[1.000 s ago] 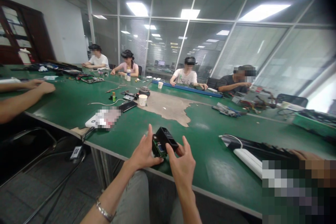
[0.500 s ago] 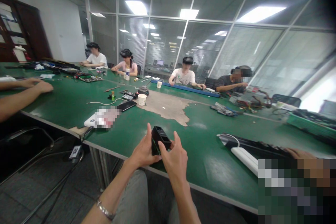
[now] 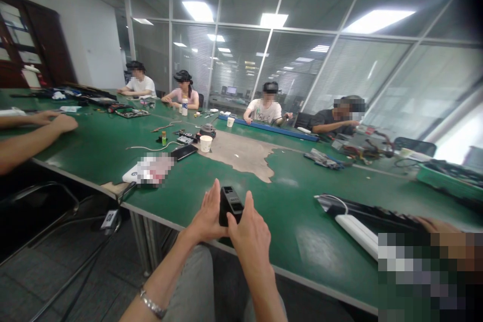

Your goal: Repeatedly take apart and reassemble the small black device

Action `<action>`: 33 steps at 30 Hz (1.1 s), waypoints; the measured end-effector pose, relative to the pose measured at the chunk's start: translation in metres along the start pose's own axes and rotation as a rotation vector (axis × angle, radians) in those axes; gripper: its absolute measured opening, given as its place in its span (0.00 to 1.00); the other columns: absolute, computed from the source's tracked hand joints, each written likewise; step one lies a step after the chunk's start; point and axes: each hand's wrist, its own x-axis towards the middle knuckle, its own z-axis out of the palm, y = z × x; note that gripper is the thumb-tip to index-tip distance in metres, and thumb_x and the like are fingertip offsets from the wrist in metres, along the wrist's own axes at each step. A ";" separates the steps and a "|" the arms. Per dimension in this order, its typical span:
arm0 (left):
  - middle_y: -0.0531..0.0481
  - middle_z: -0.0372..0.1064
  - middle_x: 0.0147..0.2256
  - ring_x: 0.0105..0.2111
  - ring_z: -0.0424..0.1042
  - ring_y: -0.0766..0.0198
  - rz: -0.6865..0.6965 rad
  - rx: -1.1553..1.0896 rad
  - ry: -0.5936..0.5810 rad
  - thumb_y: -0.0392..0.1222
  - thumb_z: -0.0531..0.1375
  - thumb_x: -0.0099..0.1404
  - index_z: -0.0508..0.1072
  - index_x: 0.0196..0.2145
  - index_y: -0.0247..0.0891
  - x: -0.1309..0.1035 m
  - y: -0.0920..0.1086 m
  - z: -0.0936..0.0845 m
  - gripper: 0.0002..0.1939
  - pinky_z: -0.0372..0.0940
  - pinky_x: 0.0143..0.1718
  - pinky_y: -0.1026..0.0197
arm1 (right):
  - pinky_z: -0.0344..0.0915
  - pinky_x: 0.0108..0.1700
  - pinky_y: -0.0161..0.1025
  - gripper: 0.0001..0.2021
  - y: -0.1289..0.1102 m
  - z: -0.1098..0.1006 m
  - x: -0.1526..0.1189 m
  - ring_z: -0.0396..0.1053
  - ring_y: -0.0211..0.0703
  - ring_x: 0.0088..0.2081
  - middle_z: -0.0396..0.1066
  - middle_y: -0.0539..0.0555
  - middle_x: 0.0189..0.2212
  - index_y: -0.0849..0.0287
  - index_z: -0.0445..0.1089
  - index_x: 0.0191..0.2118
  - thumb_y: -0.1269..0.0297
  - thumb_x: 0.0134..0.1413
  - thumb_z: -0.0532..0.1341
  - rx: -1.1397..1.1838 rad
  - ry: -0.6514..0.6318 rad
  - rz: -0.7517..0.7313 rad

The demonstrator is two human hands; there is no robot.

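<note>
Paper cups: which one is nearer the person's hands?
The paper cup beside the black smartphone is nearer the left hand and right hand; the farther cup stands well beyond it, close to the long blue bar.

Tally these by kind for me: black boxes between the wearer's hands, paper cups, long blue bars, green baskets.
Black box: 1
Paper cups: 2
Long blue bar: 1
Green basket: 1
Total: 5

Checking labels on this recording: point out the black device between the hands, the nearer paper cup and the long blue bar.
Black device (image 3: pixel 233 200): head view, middle of its upper face.
Nearer paper cup (image 3: pixel 206 145): head view, side wall.
Long blue bar (image 3: pixel 268 128): head view, middle of its length.
</note>
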 end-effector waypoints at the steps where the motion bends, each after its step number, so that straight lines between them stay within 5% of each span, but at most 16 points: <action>1: 0.34 0.21 0.68 0.67 0.30 0.40 0.006 0.003 -0.007 0.45 0.66 0.52 0.16 0.65 0.37 0.000 0.000 0.000 0.65 0.37 0.64 0.34 | 0.65 0.38 0.45 0.36 0.001 0.004 -0.003 0.73 0.58 0.41 0.73 0.66 0.42 0.68 0.49 0.66 0.61 0.54 0.57 -0.007 -0.015 0.002; 8: 0.35 0.21 0.68 0.67 0.31 0.41 0.021 0.000 0.004 0.40 0.64 0.49 0.18 0.65 0.37 -0.001 -0.003 0.003 0.64 0.37 0.64 0.34 | 0.63 0.49 0.44 0.38 0.011 0.017 -0.011 0.66 0.56 0.53 0.66 0.66 0.54 0.71 0.44 0.67 0.54 0.57 0.56 0.066 0.027 0.007; 15: 0.33 0.26 0.68 0.67 0.36 0.40 0.010 0.002 0.026 0.41 0.65 0.50 0.17 0.65 0.37 0.000 -0.002 0.004 0.65 0.42 0.63 0.34 | 0.64 0.46 0.44 0.33 0.012 0.021 -0.008 0.71 0.55 0.47 0.71 0.64 0.48 0.67 0.51 0.65 0.59 0.57 0.55 0.168 0.004 0.039; 22: 0.30 0.27 0.68 0.66 0.36 0.37 -0.003 -0.036 0.011 0.57 0.72 0.45 0.15 0.64 0.37 0.001 -0.004 0.001 0.75 0.45 0.62 0.34 | 0.66 0.46 0.45 0.39 0.014 0.003 0.004 0.73 0.52 0.42 0.73 0.61 0.46 0.62 0.49 0.66 0.50 0.53 0.59 0.487 0.216 0.097; 26: 0.28 0.33 0.67 0.66 0.38 0.37 -0.051 -0.046 -0.004 0.58 0.74 0.41 0.15 0.64 0.38 0.000 -0.003 0.001 0.78 0.44 0.62 0.34 | 0.65 0.46 0.45 0.39 0.041 -0.003 0.006 0.74 0.50 0.41 0.74 0.59 0.45 0.60 0.51 0.65 0.47 0.51 0.60 0.553 0.324 0.174; 33: 0.32 0.49 0.63 0.61 0.54 0.42 -0.092 -0.120 0.006 0.52 0.75 0.42 0.15 0.64 0.40 0.001 0.001 0.004 0.77 0.49 0.60 0.37 | 0.63 0.45 0.46 0.40 0.100 0.016 0.004 0.72 0.57 0.43 0.75 0.60 0.43 0.64 0.53 0.65 0.46 0.51 0.59 0.384 0.273 0.342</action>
